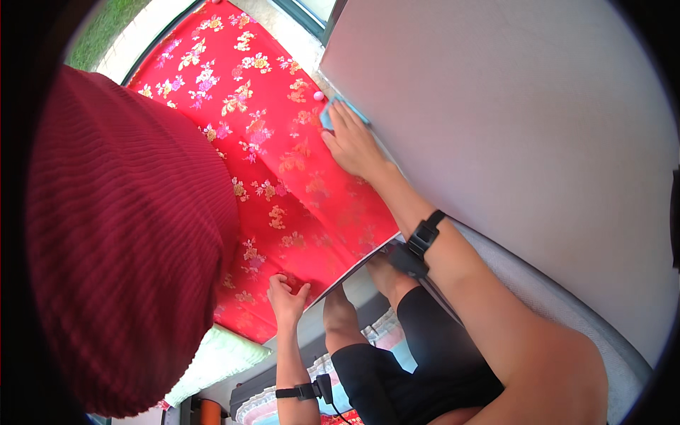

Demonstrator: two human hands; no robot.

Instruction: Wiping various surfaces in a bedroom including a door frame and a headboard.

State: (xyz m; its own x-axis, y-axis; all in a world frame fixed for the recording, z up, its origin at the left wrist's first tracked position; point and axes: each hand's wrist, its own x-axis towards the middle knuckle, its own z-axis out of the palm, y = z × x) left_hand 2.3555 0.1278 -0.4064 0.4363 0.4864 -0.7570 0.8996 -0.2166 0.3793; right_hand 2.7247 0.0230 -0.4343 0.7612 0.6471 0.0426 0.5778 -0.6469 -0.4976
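Observation:
My right hand (350,145) presses a light blue cloth (331,117) against the far right edge of a red, flower-patterned covering (241,106). Its fingers lie over the cloth and hide part of it. Close to that cloth is a small pink ball (319,95). Nearer to me, my left hand (287,301) is at the covering's front edge. Its fingers are loosely bent, the thumb stands apart, and nothing shows between them. Both wrists wear black straps with small black boxes.
A large dark red ribbed fabric shape (134,234) blocks the left side. At right rises a broad pale grey panel (524,106). A pale green cushion (219,361) lies beyond my left forearm. My legs in black shorts are below the covering's front edge.

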